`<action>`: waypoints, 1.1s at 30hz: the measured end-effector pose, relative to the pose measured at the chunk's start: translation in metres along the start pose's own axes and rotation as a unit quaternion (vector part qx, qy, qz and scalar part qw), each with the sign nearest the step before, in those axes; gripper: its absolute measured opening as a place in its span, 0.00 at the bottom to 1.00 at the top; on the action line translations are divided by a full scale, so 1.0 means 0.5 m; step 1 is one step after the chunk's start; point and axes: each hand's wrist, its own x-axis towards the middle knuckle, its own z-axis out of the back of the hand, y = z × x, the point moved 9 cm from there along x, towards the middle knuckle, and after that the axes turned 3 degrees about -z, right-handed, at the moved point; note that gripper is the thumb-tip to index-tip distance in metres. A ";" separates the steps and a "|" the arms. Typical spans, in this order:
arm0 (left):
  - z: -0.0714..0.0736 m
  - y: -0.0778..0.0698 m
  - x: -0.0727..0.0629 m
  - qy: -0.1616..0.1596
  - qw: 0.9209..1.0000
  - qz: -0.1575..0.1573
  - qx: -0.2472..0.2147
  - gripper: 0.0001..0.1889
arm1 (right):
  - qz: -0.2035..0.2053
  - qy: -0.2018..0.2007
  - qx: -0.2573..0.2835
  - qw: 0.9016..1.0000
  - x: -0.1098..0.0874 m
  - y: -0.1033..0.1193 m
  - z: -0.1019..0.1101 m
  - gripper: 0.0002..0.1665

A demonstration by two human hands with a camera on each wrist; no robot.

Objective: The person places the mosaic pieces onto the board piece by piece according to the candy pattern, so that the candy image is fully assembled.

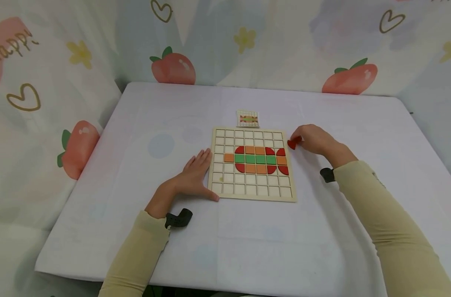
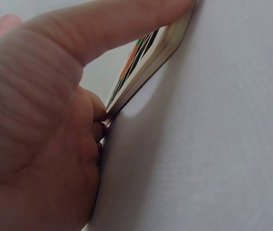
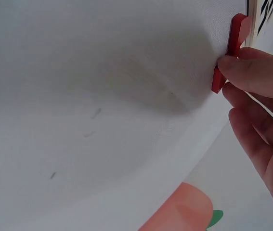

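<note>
A light wooden grid board point(image 1: 255, 199) lies on the table in the head view. Set into its cells are several green squares point(image 1: 250, 159), orange squares point(image 1: 229, 158) and red quarter-round tiles point(image 1: 240, 167). My left hand point(image 1: 193, 178) lies along the board's left side, fingers straight, with the thumb at its near left corner. In the left wrist view that thumb point(image 2: 112, 29) crosses the board's edge point(image 2: 150, 72). Just off the board's right edge, my right hand point(image 1: 316, 141) pinches a red tile point(image 3: 237, 33) between thumb and fingertips, the thumb covering its middle.
A small pattern card point(image 1: 248, 119) with a similar coloured design lies just beyond the board. White cloth covers the table point(image 1: 247, 255). Behind it and to the left hangs a printed curtain point(image 1: 218, 41) with fruit, hearts and flowers.
</note>
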 end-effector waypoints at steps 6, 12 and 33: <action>0.001 0.001 -0.001 -0.002 1.000 0.000 0.002 0.68 | -0.020 0.002 0.005 1.000 -0.005 -0.016 0.002 0.15; 0.002 0.001 -0.001 -0.002 1.000 0.001 0.003 0.67 | -0.015 0.000 0.006 1.000 -0.009 -0.020 0.000 0.15; 0.000 0.001 0.002 -0.003 1.000 -0.005 -0.004 0.68 | -0.052 -0.012 0.041 0.998 -0.024 -0.018 0.003 0.18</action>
